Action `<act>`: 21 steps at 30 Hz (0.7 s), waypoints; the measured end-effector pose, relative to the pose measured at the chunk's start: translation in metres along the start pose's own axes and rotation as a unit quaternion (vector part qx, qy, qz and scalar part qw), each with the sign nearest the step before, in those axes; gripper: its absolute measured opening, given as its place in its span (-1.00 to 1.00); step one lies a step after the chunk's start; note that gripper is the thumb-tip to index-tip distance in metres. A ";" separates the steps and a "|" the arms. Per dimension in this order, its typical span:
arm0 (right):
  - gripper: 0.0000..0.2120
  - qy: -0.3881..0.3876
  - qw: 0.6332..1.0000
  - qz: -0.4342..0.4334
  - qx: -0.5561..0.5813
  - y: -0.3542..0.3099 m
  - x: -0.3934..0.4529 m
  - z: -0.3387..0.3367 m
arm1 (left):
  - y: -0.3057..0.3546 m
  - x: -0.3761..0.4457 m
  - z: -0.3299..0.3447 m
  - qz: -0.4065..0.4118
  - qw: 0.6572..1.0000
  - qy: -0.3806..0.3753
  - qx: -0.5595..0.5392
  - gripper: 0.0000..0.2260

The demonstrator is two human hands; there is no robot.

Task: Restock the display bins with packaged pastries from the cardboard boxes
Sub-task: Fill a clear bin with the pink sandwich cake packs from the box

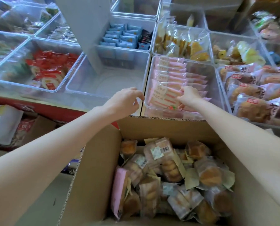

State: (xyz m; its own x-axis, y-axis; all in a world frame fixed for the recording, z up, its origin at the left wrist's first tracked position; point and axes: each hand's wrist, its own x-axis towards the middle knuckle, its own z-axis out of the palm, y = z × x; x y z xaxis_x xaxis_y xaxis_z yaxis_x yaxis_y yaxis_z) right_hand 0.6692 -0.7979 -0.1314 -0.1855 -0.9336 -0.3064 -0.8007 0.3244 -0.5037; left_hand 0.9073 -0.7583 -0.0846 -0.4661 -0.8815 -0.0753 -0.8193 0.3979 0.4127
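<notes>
Two bare forearms enter from the lower corners of the head view, each ending in a bare hand: left hand (126, 99), right hand (189, 96). No sleeve shows on either arm up to the frame edge. Neither wrist nor any visible finger carries a watch, band, ring or glove. Fingernails are too small to make out.

The display bins (183, 110) are clear, glossy plastic with smooth walls. The cardboard box (93, 168) is matt brown, its cut edges showing corrugation. The packaged pastries (171, 170) lie in thin, shiny, crinkled plastic film, some of it pink and opaque.
</notes>
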 end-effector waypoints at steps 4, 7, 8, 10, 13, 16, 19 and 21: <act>-0.65 0.103 0.995 0.001 -0.002 0.003 -0.004 -0.009 | 0.005 -0.009 0.009 0.044 0.998 0.046 -0.009 -0.73; -0.55 0.084 0.996 -0.025 0.009 0.009 -0.015 -0.007 | 0.009 -0.017 0.022 0.103 0.993 0.063 -0.007 -0.77; -0.52 0.068 0.997 -0.032 0.005 0.012 -0.019 -0.005 | 0.011 -0.022 0.026 0.141 0.988 0.060 0.001 -0.78; -0.43 0.053 0.998 -0.040 -0.001 0.015 -0.030 -0.003 | 0.013 -0.032 0.031 0.227 0.970 0.083 0.028 -0.76; -0.49 0.134 0.986 -0.094 -0.021 0.013 -0.049 -0.004 | 0.014 -0.037 0.034 0.300 0.944 0.116 0.067 -0.74; -0.77 0.219 0.924 -0.311 -0.047 -0.007 -0.085 -0.006 | 0.019 -0.044 0.045 0.316 0.943 0.062 0.080 -0.77; -0.83 0.093 0.892 -0.436 -0.072 -0.018 -0.121 0.012 | 0.024 -0.061 0.061 0.189 0.931 -0.252 0.184 -0.73; -0.82 -0.060 0.900 -0.407 -0.145 -0.014 -0.135 0.037 | 0.023 -0.072 0.076 -0.013 0.877 -0.463 0.127 -0.66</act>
State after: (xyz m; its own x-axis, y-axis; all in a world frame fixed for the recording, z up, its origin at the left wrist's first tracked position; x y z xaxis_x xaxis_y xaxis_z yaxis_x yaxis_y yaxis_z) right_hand 0.7266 -0.6706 -0.1124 0.5778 -0.8158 -0.0247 -0.7620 -0.5283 -0.3744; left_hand 0.8966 -0.6666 -0.1392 -0.4212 -0.3545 -0.8349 -0.8274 0.5271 0.1936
